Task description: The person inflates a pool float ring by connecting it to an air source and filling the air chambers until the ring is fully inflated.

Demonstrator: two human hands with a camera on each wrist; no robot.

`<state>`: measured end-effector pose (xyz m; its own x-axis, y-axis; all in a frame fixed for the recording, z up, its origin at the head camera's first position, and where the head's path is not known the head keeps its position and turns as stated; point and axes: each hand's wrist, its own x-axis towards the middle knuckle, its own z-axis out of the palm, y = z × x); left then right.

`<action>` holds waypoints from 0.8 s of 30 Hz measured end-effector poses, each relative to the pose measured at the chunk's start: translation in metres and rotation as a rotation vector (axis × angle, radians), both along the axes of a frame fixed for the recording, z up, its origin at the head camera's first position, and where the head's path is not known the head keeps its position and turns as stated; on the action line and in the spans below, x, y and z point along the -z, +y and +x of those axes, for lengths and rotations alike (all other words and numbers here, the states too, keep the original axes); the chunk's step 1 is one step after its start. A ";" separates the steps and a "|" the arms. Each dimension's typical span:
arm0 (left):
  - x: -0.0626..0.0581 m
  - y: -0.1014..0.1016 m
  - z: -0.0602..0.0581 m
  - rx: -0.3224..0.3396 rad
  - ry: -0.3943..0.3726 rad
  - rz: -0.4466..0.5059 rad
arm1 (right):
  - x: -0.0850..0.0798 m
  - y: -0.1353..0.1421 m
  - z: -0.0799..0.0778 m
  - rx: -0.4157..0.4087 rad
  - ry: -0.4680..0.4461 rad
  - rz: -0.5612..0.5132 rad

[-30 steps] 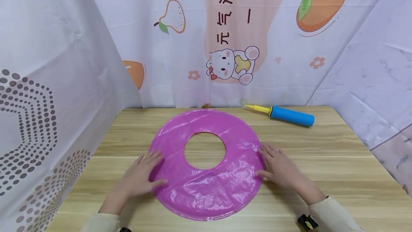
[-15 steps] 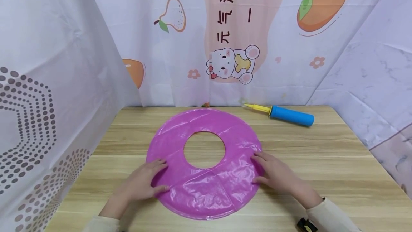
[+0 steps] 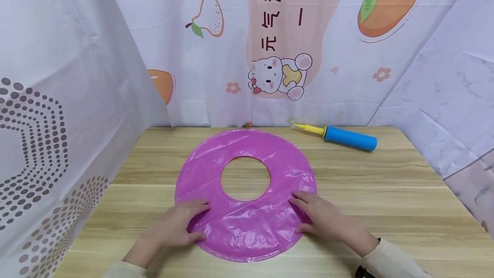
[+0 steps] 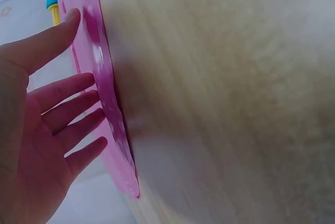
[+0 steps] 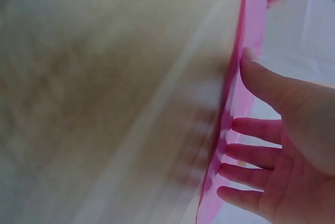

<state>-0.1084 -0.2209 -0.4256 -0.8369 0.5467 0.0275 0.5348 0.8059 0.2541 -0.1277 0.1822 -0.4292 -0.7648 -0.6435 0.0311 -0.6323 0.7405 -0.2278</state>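
A flat, pink-purple inflatable swim ring (image 3: 247,231) with creased, shiny plastic lies on the wooden table. My left hand (image 3: 175,224) is at its lower left edge, fingertips and thumb touching the plastic. On the opposite side my right hand (image 3: 322,218) touches the lower right part in the same way. In the left wrist view the fingers (image 4: 78,88) are spread and fairly straight against the ring's edge (image 4: 112,109). The right wrist view has the fingers (image 5: 251,156) likewise extended, with the thumb apart from them. Neither hand grips the ring.
A blue hand pump (image 3: 349,138) with a yellow nozzle lies at the back right of the wooden table (image 3: 386,192). Behind the table hangs a printed white curtain (image 3: 216,67) with fruit and a cartoon animal. Sheets also hang at both sides.
Both hands have slid toward me and inward along the ring, the left to the right and the right to the left. The ring and pump have stayed nearly in place.
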 end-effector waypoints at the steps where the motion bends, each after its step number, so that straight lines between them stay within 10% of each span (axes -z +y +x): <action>1: 0.000 0.001 0.000 0.007 0.000 -0.005 | 0.001 0.000 0.000 -0.009 0.001 0.002; 14: 0.000 -0.001 0.000 -0.016 -0.091 0.049 | 0.007 0.012 -0.002 -0.004 -0.130 -0.063; 24: 0.004 -0.004 -0.005 0.014 -0.087 0.080 | 0.005 0.013 -0.006 -0.040 -0.052 -0.064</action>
